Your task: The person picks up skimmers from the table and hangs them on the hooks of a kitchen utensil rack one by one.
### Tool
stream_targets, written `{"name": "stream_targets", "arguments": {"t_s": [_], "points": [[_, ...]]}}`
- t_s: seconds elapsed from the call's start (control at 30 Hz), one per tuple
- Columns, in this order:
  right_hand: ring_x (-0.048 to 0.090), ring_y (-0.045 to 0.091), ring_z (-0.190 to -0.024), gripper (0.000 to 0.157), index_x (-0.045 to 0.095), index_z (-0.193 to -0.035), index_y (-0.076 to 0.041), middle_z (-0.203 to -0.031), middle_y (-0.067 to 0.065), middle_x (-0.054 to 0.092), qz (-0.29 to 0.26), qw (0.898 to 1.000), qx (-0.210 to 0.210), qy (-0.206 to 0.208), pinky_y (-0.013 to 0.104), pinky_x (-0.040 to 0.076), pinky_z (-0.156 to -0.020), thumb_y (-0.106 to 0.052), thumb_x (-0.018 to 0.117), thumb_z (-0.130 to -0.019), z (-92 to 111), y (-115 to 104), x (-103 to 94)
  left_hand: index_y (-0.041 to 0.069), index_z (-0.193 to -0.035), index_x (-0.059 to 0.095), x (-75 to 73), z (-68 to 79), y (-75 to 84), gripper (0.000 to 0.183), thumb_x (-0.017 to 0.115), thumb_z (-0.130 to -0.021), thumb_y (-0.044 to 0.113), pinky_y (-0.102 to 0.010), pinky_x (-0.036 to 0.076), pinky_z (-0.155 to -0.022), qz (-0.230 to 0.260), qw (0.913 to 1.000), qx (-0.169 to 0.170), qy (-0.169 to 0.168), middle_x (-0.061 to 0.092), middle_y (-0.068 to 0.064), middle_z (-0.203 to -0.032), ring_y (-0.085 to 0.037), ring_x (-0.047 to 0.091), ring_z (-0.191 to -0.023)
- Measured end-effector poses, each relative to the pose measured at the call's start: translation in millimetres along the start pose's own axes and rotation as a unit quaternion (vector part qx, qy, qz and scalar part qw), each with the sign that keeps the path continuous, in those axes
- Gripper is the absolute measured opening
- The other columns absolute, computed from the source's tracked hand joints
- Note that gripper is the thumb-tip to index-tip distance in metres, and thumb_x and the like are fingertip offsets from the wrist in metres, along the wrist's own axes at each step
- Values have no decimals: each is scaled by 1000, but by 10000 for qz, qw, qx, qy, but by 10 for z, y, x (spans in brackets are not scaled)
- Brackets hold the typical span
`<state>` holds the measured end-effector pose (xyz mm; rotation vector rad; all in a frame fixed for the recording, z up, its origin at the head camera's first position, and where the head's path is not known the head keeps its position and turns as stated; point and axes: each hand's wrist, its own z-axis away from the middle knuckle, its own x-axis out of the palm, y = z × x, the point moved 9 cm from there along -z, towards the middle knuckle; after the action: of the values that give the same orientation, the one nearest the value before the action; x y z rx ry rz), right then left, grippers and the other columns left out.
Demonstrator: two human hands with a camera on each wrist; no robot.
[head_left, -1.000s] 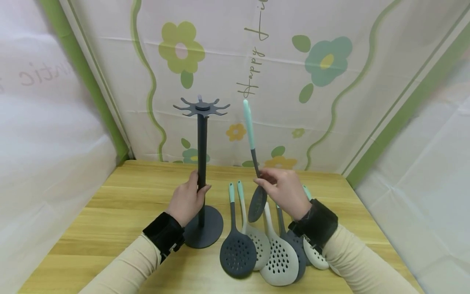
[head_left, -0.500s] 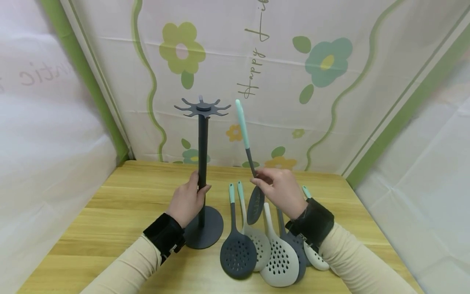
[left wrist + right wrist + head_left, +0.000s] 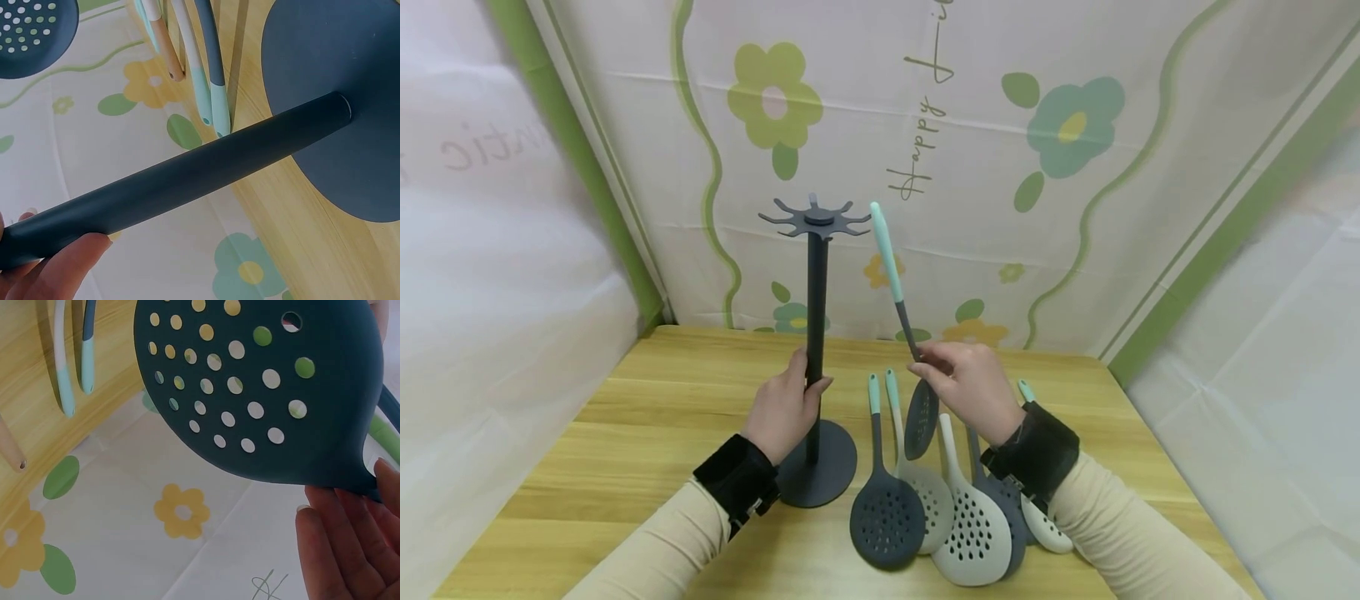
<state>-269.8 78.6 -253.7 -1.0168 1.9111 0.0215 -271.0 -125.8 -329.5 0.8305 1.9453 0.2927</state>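
My left hand grips the post of a dark utensil stand, which stands upright on its round base. At its top a ring of hooks spreads out, with nothing hanging on it. My right hand pinches a dark skimmer at the neck, just above its perforated head. The skimmer is held up off the table, head down, its mint handle leaning left so that the tip is right beside the stand's hooks. In the left wrist view the fingers wrap the post.
Several more utensils lie on the wooden table right of the stand: a dark skimmer, a pale skimmer and others partly under them or the right arm. A white floral cloth hangs behind, with cloth walls at both sides.
My right hand has shifted slightly left with the skimmer, and its handle tip has come closer to the stand's hooks. My left hand stays in place on the post.
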Motion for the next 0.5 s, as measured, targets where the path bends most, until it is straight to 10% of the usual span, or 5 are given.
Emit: {"name": "stream_targets", "arguments": {"t_s": [0.5], "points": [[71, 16, -73, 17, 76, -103, -3, -86, 6, 76, -108, 9999, 8, -69, 34, 59, -67, -12, 74, -89, -23, -29, 53, -1, -118, 46, -4, -1, 1, 29, 62, -98, 12, -25, 37, -46, -21, 10000, 38, 19, 52, -6, -69, -10, 43, -48]]}}
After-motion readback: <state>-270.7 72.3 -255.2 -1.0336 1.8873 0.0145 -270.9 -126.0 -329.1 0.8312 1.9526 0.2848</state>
